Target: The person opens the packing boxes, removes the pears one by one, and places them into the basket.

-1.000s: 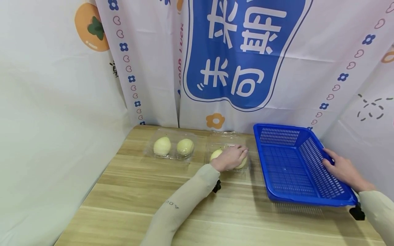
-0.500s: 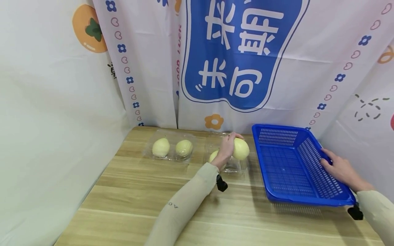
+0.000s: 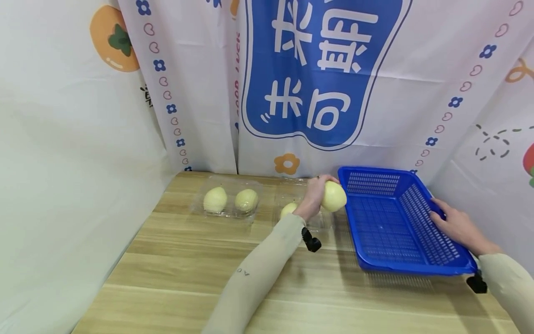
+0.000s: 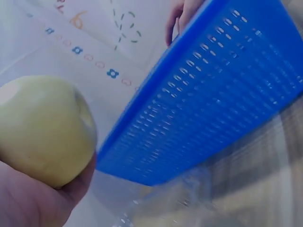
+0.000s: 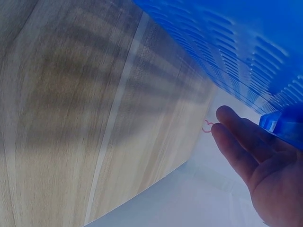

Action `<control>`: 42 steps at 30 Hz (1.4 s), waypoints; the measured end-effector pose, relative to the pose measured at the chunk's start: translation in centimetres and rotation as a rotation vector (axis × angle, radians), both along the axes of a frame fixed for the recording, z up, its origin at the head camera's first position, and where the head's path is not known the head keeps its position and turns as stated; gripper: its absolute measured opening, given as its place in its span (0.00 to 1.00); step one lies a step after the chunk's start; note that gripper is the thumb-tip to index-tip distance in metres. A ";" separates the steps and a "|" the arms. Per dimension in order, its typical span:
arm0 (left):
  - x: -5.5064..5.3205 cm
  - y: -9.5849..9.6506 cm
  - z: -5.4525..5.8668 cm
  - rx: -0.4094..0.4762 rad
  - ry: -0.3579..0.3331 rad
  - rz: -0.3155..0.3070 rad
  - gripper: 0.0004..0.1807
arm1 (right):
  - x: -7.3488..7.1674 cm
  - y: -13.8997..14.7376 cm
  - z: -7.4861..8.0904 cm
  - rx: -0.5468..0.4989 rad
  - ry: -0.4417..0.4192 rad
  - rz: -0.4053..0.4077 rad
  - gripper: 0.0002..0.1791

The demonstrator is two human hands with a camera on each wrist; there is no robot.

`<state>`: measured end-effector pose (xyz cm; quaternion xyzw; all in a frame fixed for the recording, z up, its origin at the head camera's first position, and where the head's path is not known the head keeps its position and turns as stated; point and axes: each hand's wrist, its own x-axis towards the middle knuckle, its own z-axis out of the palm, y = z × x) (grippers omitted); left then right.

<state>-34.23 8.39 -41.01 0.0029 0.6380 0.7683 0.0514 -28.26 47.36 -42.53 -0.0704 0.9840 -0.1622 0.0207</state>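
A pale yellow pear (image 3: 334, 196) is gripped in my left hand (image 3: 314, 197), raised beside the left rim of a blue plastic basket (image 3: 381, 227). The left wrist view has this pear (image 4: 45, 130) close up, with part of the hand curled under it. My right hand (image 3: 460, 227) holds the basket's right rim, thumb on the inner side. Its fingers (image 5: 236, 144) show outside the wall in the right wrist view. Below my left forearm and hand, a clear plastic clamshell (image 3: 320, 225) holds another pear (image 3: 288, 209), partly hidden.
A second clear clamshell (image 3: 230, 214) with two pears (image 3: 215, 200) lies farther left at the table's back. The basket stands tilted above the wooden table (image 3: 179, 273). Printed cloth (image 3: 200, 93) hangs close behind and at both sides.
My left hand has lifted a pear out of the near clamshell and carried it right, toward the basket. The right hand keeps its hold on the rim; the view shifts slightly.
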 end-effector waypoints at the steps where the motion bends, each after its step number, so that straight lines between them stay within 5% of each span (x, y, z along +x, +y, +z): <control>1: -0.1 0.4 0.3 -0.030 0.014 -0.025 0.17 | 0.0 0.0 0.0 0.002 0.011 0.002 0.36; 8: 0.0 2.7 2.0 -0.279 0.104 -0.212 0.11 | 0.1 -0.3 0.0 0.001 0.052 0.014 0.35; 15: 0.5 5.8 4.0 -0.748 0.300 -0.318 0.08 | 0.1 -0.2 -0.3 -0.013 0.059 0.004 0.35; 20: 0.7 8.0 4.5 -0.971 0.429 -0.450 0.10 | 0.1 -0.2 -0.5 -0.010 0.055 0.000 0.35; 30: 1.4 12.0 2.5 -1.224 0.654 -0.630 0.09 | 0.1 -0.4 -0.1 -0.007 0.044 -0.009 0.35; 36: 2.5 13.0 1.8 -1.235 0.598 -0.762 0.19 | 0.1 -0.5 0.1 0.003 0.017 -0.023 0.36; 42: 3.4 12.7 1.6 -1.260 0.597 -0.864 0.12 | 0.2 -0.6 0.1 0.007 0.020 -0.023 0.36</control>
